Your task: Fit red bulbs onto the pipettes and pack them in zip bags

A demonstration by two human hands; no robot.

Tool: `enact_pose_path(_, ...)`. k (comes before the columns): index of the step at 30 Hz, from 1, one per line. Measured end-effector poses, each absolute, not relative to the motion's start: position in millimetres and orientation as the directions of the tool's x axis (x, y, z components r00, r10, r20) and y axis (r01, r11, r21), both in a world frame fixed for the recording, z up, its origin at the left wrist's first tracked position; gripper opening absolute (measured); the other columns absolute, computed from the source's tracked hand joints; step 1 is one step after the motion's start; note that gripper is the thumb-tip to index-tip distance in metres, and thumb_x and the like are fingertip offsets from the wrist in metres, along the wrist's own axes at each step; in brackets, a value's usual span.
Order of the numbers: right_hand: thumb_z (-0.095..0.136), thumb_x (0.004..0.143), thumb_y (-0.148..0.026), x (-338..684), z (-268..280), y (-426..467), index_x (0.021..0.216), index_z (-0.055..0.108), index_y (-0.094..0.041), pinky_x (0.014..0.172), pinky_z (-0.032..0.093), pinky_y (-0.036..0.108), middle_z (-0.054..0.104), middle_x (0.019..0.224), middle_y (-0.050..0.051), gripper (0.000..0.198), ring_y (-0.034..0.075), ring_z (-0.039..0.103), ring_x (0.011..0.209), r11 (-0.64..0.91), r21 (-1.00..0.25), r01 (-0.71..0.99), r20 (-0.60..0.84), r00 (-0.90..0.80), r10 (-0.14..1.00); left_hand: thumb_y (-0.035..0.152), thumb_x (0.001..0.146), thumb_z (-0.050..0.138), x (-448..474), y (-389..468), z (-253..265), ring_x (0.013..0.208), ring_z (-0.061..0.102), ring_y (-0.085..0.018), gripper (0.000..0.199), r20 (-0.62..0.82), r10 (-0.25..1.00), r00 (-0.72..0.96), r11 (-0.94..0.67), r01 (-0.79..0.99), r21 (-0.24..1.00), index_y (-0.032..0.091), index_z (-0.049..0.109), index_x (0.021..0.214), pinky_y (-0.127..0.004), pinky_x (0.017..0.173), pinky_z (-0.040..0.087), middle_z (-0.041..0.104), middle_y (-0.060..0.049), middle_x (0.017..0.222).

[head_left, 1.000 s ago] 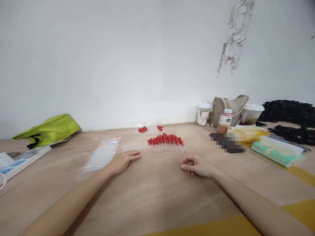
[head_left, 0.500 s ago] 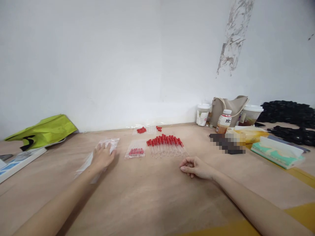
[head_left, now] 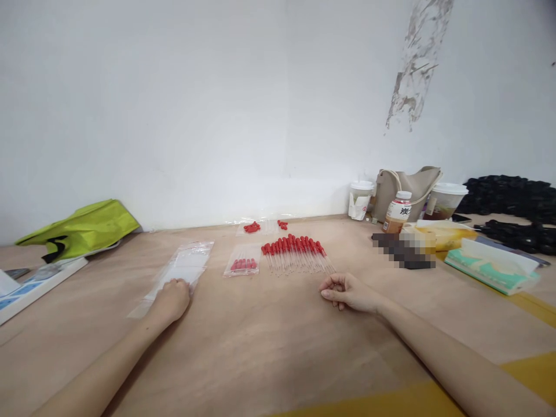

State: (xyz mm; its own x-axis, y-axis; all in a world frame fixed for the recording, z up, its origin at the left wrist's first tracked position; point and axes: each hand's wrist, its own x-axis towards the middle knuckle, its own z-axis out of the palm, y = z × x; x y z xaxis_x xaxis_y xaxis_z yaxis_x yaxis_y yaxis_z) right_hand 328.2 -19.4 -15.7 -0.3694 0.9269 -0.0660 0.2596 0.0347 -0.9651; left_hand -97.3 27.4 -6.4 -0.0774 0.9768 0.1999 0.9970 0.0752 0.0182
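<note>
My left hand (head_left: 172, 300) is closed in a fist, knuckles up, over the lower end of several clear zip bags (head_left: 186, 262) lying overlapped on the table. Its fingertips are hidden, so whether it grips a bag I cannot tell. My right hand (head_left: 350, 294) rests on the table with fingers curled and thumb close to the index finger; nothing shows in it. Just beyond it a row of thin clear droppers with red tops (head_left: 297, 252) lies fanned out. Left of that row is a zip bag holding several red-topped pieces (head_left: 244, 264).
Small red pieces (head_left: 252, 227) lie on clear bags by the wall. A yellow-green bag (head_left: 87, 229) and a white power strip (head_left: 43, 289) are at left. At right stand cups (head_left: 360, 200), a bottle (head_left: 397, 213), a beige bag (head_left: 412, 185) and a tissue pack (head_left: 490, 269).
My left hand has drawn back toward me along the zip bags and curled from spread fingers into a fist, uncovering the bags' upper part. My right hand has hardly moved.
</note>
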Motion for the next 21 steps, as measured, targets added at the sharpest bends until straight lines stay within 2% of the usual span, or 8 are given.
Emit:
enact_pose_path(4, 0.065, 0.059, -0.05, 328.6, -16.8, -18.8, 0.079, 0.053, -0.014, 0.045, 0.039, 0.019, 0.05, 0.059, -0.004, 0.043, 0.006, 0.046, 0.049, 0.029, -0.97, 0.242, -0.066, -0.375, 0.925, 0.023, 0.081, 0.023, -100.1, 26.1, 0.4, 0.082, 0.058, -0.033, 0.04, 0.176, 0.982, -0.07, 0.076, 0.997, -0.024, 0.014, 0.062, 0.074, -0.042, 0.07, 0.042, 0.062, -0.017, 0.082)
enact_pose_path(8, 0.065, 0.06, -0.05, 329.5, -17.6, -18.2, 0.08, 0.053, -0.014, 0.045, 0.039, 0.019, 0.049, 0.057, -0.005, 0.043, 0.005, 0.046, 0.048, 0.038, -0.968, 0.247, -0.06, -0.379, 0.923, 0.026, 0.084, 0.019, -105.2, 24.5, 11.8, 0.081, 0.059, -0.033, 0.048, 0.159, 0.978, -0.135, 0.137, 0.991, 0.003, 0.012, 0.062, 0.069, -0.041, 0.071, 0.042, 0.064, -0.018, 0.077)
enact_pose_path(12, 0.065, 0.06, -0.049, 328.2, -18.6, -18.5, 0.078, 0.053, -0.014, 0.044, 0.039, 0.018, 0.049, 0.057, -0.004, 0.041, 0.005, 0.046, 0.048, 0.036, -0.968, 0.247, -0.059, -0.366, 0.929, 0.028, 0.087, 0.015, -93.0, 13.4, 26.8, 0.085, 0.059, -0.03, 0.048, 0.294, 0.951, -0.092, 0.076, 0.995, 0.068, 0.012, 0.06, 0.087, -0.041, 0.073, 0.043, 0.064, -0.015, 0.085)
enact_pose_path(14, 0.064, 0.06, -0.05, 326.1, -20.2, -18.1, 0.077, 0.053, -0.014, 0.043, 0.039, 0.018, 0.048, 0.056, -0.004, 0.041, 0.006, 0.045, 0.047, 0.035, -0.969, 0.244, -0.049, -0.331, 0.942, 0.027, 0.087, 0.018, -71.7, 1.6, 30.2, 0.102, 0.052, -0.027, 0.041, 0.422, 0.903, 0.074, -0.112, 0.991, 0.068, 0.015, 0.054, 0.105, -0.041, 0.086, 0.039, 0.06, -0.01, 0.105)
enact_pose_path(15, 0.064, 0.06, -0.05, 324.8, -21.1, -17.7, 0.077, 0.053, -0.015, 0.042, 0.038, 0.019, 0.048, 0.056, -0.004, 0.041, 0.006, 0.045, 0.046, 0.041, -0.97, 0.238, -0.034, -0.305, 0.952, 0.027, 0.087, 0.022, -57.6, -5.3, 30.4, 0.112, 0.044, -0.025, 0.039, 0.458, 0.862, 0.216, -0.266, 0.963, 0.047, 0.017, 0.05, 0.112, -0.042, 0.095, 0.032, 0.054, -0.007, 0.117)
enact_pose_path(18, 0.058, 0.064, -0.054, 321.4, -22.7, -16.8, 0.079, 0.054, -0.016, 0.04, 0.036, 0.019, 0.049, 0.059, -0.003, 0.041, 0.007, 0.045, 0.046, 0.111, -0.971, 0.21, 0.069, -0.199, 0.978, 0.025, 0.087, 0.029, -10.6, -24.6, 27.9, 0.121, 0.035, -0.021, 0.038, 0.316, 0.611, 0.726, -0.772, 0.634, 0.035, 0.022, 0.045, 0.122, -0.039, 0.104, 0.022, 0.045, -0.002, 0.128)
enact_pose_path(19, 0.055, 0.067, -0.055, 320.7, -22.4, -17.1, 0.079, 0.054, -0.016, 0.039, 0.035, 0.019, 0.05, 0.061, -0.002, 0.041, 0.007, 0.044, 0.046, 0.147, -0.966, 0.211, 0.112, -0.167, 0.98, 0.022, 0.088, 0.029, 3.3, -28.7, 26.8, 0.122, 0.033, -0.018, 0.039, 0.223, 0.497, 0.839, -0.865, 0.499, 0.054, 0.025, 0.041, 0.125, -0.038, 0.105, 0.021, 0.044, 0.0, 0.129)
enact_pose_path(21, 0.05, 0.072, -0.054, 320.0, -19.9, -19.2, 0.078, 0.056, -0.016, 0.041, 0.034, 0.02, 0.052, 0.062, 0.0, 0.039, 0.008, 0.044, 0.047, 0.227, -0.938, 0.263, 0.198, -0.133, 0.971, 0.017, 0.088, 0.031, 24.2, -31.4, 24.5, 0.123, 0.033, -0.016, 0.041, 0.102, 0.321, 0.941, -0.945, 0.313, 0.09, 0.031, 0.038, 0.126, -0.038, 0.106, 0.018, 0.045, 0.003, 0.128)
